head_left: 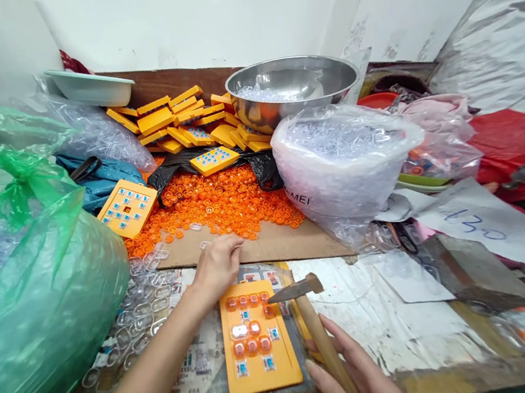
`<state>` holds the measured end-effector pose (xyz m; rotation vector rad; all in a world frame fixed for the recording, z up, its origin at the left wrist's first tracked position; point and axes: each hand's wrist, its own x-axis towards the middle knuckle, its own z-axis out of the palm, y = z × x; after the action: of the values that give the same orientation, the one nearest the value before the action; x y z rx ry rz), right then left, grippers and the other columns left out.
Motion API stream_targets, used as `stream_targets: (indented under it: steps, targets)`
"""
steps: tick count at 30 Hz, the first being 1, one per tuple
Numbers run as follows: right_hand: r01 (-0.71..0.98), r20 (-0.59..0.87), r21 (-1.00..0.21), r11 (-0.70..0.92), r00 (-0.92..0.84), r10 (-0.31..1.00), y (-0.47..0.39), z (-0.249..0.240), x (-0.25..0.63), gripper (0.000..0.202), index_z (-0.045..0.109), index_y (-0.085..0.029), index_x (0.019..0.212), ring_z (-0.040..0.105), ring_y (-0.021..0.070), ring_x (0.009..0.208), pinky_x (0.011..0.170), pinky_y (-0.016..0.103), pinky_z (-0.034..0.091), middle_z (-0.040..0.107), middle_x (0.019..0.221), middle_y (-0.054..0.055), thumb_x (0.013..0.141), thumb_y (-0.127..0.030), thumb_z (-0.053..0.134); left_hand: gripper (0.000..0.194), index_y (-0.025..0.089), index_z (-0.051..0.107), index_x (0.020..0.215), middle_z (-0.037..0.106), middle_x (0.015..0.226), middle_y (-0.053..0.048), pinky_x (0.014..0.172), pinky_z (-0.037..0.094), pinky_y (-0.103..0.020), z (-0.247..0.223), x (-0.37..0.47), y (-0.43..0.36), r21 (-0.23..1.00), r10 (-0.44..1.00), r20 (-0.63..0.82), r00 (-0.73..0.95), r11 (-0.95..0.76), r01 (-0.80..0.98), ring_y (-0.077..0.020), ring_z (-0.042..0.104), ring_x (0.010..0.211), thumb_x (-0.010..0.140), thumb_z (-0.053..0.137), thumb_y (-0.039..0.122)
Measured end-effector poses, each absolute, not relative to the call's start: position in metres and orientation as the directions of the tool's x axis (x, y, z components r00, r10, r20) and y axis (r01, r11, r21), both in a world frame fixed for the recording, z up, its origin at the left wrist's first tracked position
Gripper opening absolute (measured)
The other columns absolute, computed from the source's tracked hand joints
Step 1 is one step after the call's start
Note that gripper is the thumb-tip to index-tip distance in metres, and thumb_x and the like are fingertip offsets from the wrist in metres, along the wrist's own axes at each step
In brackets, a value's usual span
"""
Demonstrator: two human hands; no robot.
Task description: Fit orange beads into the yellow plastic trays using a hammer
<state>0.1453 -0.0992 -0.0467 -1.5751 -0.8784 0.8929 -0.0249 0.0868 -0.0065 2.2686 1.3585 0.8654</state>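
My right hand holds the wooden handle of a hammer; its dark metal head, with a pointed end, lies over the right edge of a yellow plastic board. Several orange rings with clear centres sit on the board, and a few spots show bare blue-and-white squares. My left hand is closed above the board's far end, at the cardboard. Whatever its fingers hold, if anything, is hidden. Just beyond it spreads a heap of loose orange rings.
Loose clear plastic pieces lie left, beside a bulging green bag. More yellow boards are piled at the back. A steel bowl and a white bag of clear pieces stand right of the heap, near papers.
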Motion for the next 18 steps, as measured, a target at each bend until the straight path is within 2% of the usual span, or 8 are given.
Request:
stream_targets:
  steps: [3,6,10,13,15,18]
  targets:
    - [-0.045,-0.164,-0.986,-0.162,0.452,0.877,-0.091,-0.043,0.143,0.061,0.064,-0.023,0.117,0.070,0.0132,0.092,0.082,0.011,0.051,0.074,0.102,0.000,0.069,-0.058,0.076,0.012,0.015,0.067,0.095,0.070,0.104,-0.006,0.090,0.052,-0.041,-0.017,-0.009,0.121,0.539,0.860,0.283,0.425,-0.509,0.671,-0.0187,0.065,0.098,0.092,0.055,0.018]
    - [-0.120,-0.188,-0.982,-0.149,0.466,0.865,-0.088,-0.041,0.145,0.059,0.064,-0.026,0.116,0.071,0.0105,0.088,0.079,0.008,0.050,0.075,0.102,-0.002,0.067,-0.054,0.079,0.014,0.016,0.066,0.095,0.068,0.103,-0.005,0.088,0.053,-0.042,-0.023,0.002,0.136,0.519,0.857,0.255,0.448,-0.512,0.684,-0.0189,0.064,0.096,0.093,0.057,0.026]
    - [-0.121,-0.208,-0.978,-0.170,0.466,0.860,-0.090,-0.045,0.145,0.058,0.065,-0.026,0.117,0.070,0.0121,0.090,0.080,0.010,0.051,0.073,0.107,-0.001,0.068,-0.054,0.078,0.014,0.014,0.066,0.099,0.069,0.097,-0.007,0.088,0.053,-0.041,-0.021,-0.001,0.127,0.553,0.860,0.259,0.439,-0.505,0.662,-0.0198,0.065,0.093,0.090,0.055,0.013]
    - [-0.026,-0.166,-0.984,-0.174,0.470,0.867,-0.093,-0.053,0.145,0.058,0.066,-0.024,0.119,0.067,0.0199,0.103,0.094,0.023,0.050,0.069,0.120,0.003,0.073,-0.059,0.071,0.030,0.012,0.060,0.115,0.069,0.095,-0.008,0.086,0.054,-0.038,-0.013,-0.015,0.091,0.600,0.867,0.292,0.405,-0.495,0.628,-0.0194,0.065,0.089,0.086,0.055,0.007]
    - [0.093,-0.072,-0.987,-0.130,0.465,0.883,-0.096,-0.056,0.147,0.052,0.067,-0.023,0.119,0.064,0.0239,0.109,0.102,0.032,0.046,0.066,0.124,0.004,0.080,-0.057,0.065,0.039,0.017,0.054,0.125,0.068,0.097,-0.006,0.086,0.054,-0.035,-0.007,-0.029,0.054,0.622,0.861,0.324,0.391,-0.505,0.598,-0.0178,0.064,0.089,0.087,0.056,0.011]
    - [0.339,0.164,-0.941,0.017,0.412,0.896,-0.103,-0.055,0.152,0.033,0.069,-0.028,0.116,0.067,0.0218,0.106,0.094,0.029,0.052,0.069,0.118,0.002,0.086,-0.039,0.064,0.050,0.025,0.042,0.137,0.067,0.098,-0.004,0.083,0.054,-0.029,-0.004,-0.050,-0.005,0.651,0.828,0.419,0.372,-0.560,0.513,-0.0157,0.064,0.092,0.090,0.053,0.011]
